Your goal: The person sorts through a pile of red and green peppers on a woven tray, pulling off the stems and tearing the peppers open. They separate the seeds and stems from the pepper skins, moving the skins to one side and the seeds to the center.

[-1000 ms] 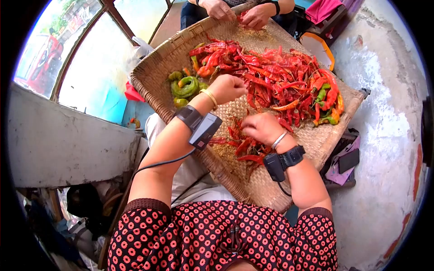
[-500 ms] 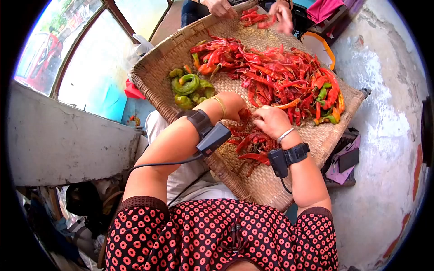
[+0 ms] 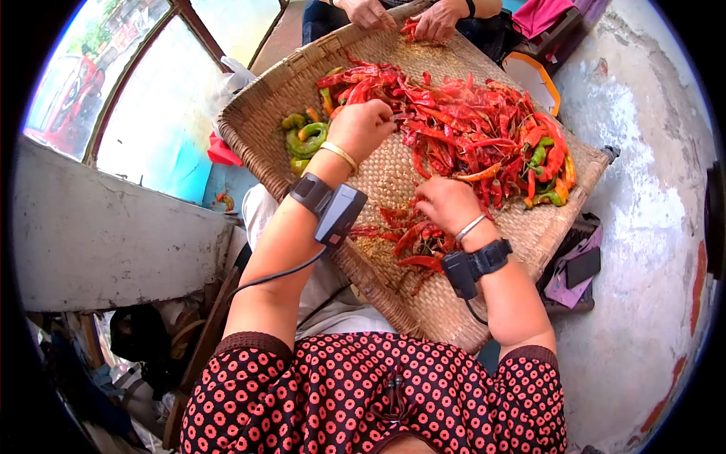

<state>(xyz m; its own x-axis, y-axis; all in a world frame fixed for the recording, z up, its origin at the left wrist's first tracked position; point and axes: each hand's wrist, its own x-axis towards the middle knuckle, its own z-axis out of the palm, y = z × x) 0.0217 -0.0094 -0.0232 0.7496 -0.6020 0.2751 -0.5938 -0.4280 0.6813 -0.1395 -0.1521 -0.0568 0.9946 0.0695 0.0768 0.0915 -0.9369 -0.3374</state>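
Note:
A large heap of dried red chili peppers lies in a woven basket tray. My left hand is at the heap's left end, its fingers curled inward; what they hold, if anything, is hidden. Nearer to me, my right hand bends closed over a smaller group of red chilies, and I cannot make out anything in its fingers. Twisted green peppers sit left of my left wrist, partly covered by it. Green and orange peppers edge the heap's right side.
Across the tray, another person's hands are at the far rim, one by a few red chilies. A window is on the left, a plastered wall on the right. Pale seeds are scattered on the weave.
My left hand has moved away from the near chilies, forward and left to the large heap. My right hand has barely shifted. The other person's hand has moved left onto the far chilies.

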